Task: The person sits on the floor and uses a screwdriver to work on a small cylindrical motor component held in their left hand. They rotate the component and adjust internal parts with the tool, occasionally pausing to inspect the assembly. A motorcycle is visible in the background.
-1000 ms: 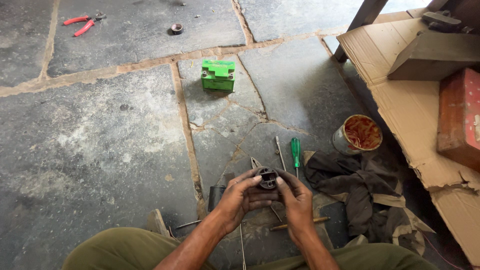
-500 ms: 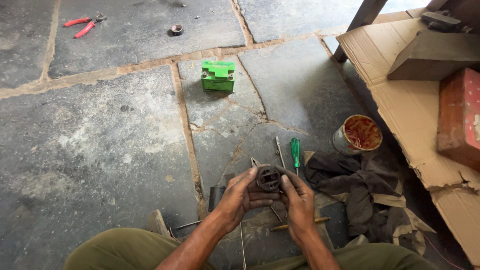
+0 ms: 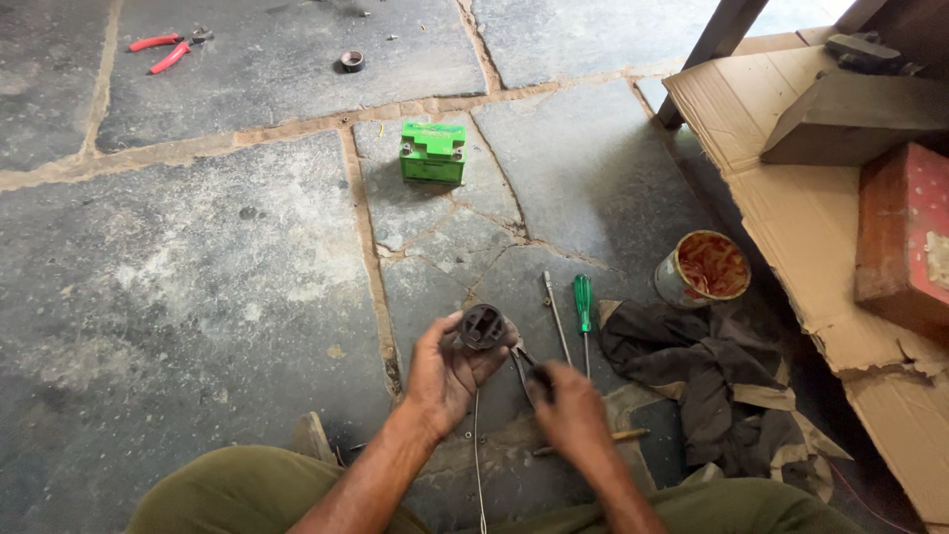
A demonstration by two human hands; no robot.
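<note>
A person seated on a stone floor [image 3: 198, 267] holds a small dark round part [image 3: 483, 326] up in the left hand [image 3: 450, 371], fingers wrapped and clamped around its side so that its open end faces the camera, just above the knees and near the middle of the view; the right hand [image 3: 570, 410] is closed around the dark handles of a pair of pliers [image 3: 526, 368], whose tips point at the part's lower edge, though whether they touch it cannot be told. The part looks like stiff metal or hard plastic, light enough for one hand, probably greasy and so liable to slip, and best gripped around its outer wall rather than by its rim. A thin wire [image 3: 477, 455] runs down between the forearms. Just beside the hands lie a green-handled screwdriver [image 3: 583, 307] and a slim metal rod [image 3: 554, 314], with a crumpled dark rag [image 3: 702, 371] to their right and an open tin [image 3: 704, 269] smeared with orange grease near it. Farther off sit a green box-shaped battery [image 3: 432, 151], red-handled pliers [image 3: 163, 51] and a small ring [image 3: 351, 60]. Flattened cardboard [image 3: 781, 198] along the right edge carries a red box [image 3: 905, 237]
</note>
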